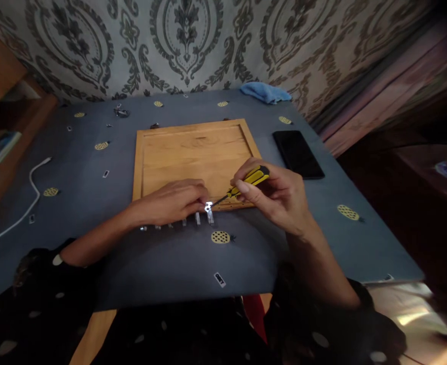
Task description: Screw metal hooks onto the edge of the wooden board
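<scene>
My right hand (278, 195) grips a yellow and black screwdriver (251, 181). The screwdriver's tip points down and left, at a small shiny metal hook (209, 213) on the near edge of a wooden board (193, 152). My left hand (173, 202) lies over the board's near left edge, its fingers drawn together against that hook. Whether they pinch it is hard to see. More metal hooks (198, 219) stick out in a row along the near edge, to the left, partly under my left hand. The board has a raised frame and lies flat on the table.
The table (162, 279) has a grey-blue cover with pineapple prints. A black phone or tablet (298, 153) lies to the right, a blue cloth (266, 93) at the back. Small dark items (121, 112) lie back left. A white cable (35, 187) runs along the left, near a wooden shelf (13, 147).
</scene>
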`<state>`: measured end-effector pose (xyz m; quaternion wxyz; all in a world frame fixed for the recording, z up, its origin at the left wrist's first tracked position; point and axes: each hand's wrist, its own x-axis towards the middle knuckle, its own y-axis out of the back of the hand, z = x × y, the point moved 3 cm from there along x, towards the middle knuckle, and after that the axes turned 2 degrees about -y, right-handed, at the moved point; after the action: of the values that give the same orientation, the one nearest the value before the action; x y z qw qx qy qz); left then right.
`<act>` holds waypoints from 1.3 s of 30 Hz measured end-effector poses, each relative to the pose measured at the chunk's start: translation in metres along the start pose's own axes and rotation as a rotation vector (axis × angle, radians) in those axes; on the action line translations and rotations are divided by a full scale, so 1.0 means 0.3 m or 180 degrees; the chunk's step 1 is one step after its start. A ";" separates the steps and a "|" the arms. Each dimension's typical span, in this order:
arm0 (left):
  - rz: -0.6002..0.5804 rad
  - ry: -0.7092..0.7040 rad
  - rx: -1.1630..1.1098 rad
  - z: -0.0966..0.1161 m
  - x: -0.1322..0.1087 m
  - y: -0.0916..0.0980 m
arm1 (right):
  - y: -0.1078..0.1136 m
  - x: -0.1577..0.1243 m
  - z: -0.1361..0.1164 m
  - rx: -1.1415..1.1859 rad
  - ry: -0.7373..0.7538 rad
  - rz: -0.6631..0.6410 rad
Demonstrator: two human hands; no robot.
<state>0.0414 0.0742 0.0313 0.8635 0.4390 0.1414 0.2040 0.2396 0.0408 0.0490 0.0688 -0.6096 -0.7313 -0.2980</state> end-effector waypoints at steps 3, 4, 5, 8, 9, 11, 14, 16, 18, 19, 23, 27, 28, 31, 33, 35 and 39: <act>-0.0021 -0.0038 0.0051 0.003 0.017 -0.023 | 0.002 0.001 -0.003 -0.0023 0.0050 -0.0018; -0.0020 -0.0030 0.0063 0.003 0.020 -0.027 | 0.002 0.001 -0.004 -0.0035 0.0071 -0.0028; -0.0026 -0.0009 0.0072 0.003 0.022 -0.029 | 0.002 0.001 -0.006 -0.0052 0.0096 -0.0044; -0.0073 0.0079 0.0103 0.004 0.029 -0.026 | 0.003 0.001 -0.009 -0.0079 0.0147 -0.0055; -0.0089 0.0095 0.0113 0.006 0.030 -0.023 | 0.003 0.000 -0.008 -0.0079 0.0144 -0.0055; -0.0119 0.0113 0.0142 0.009 0.034 -0.018 | 0.003 -0.001 -0.007 -0.0067 0.0140 -0.0052; -0.0183 0.0141 0.0191 0.012 0.040 -0.014 | 0.002 -0.002 -0.007 -0.0052 0.0156 -0.0058; -0.0233 0.0146 0.0217 0.013 0.045 -0.014 | 0.001 -0.001 -0.008 -0.0053 0.0158 -0.0051; -0.0272 0.0135 0.0231 0.014 0.048 -0.015 | 0.001 -0.001 -0.009 -0.0061 0.0147 -0.0046; -0.0290 0.0129 0.0239 0.015 0.050 -0.015 | 0.002 -0.001 -0.009 -0.0063 0.0142 -0.0043; -0.0372 0.0123 0.0280 0.018 0.052 -0.010 | 0.002 -0.001 -0.008 -0.0058 0.0136 -0.0053; -0.0395 0.0135 0.0246 0.020 0.054 -0.003 | 0.002 -0.002 -0.009 -0.0073 0.0144 -0.0061; -0.0393 0.0142 0.0233 0.020 0.054 -0.002 | 0.002 -0.001 -0.010 -0.0076 0.0142 -0.0065; -0.0382 0.0148 0.0225 0.023 0.058 -0.002 | 0.002 -0.001 -0.012 -0.0083 0.0114 -0.0063; -0.0388 0.0157 0.0252 0.026 0.061 -0.003 | 0.002 0.000 -0.012 -0.0082 0.0110 -0.0049; -0.0408 0.0177 0.0276 0.029 0.063 -0.002 | 0.002 -0.001 -0.013 -0.0080 0.0109 -0.0047; -0.0478 0.0214 0.0284 0.034 0.068 0.001 | 0.001 -0.002 -0.011 -0.0072 0.0036 -0.0057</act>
<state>0.0635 0.0770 0.0359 0.8507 0.4581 0.2118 0.1468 0.2391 0.0387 0.0514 0.0634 -0.6021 -0.7329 -0.3103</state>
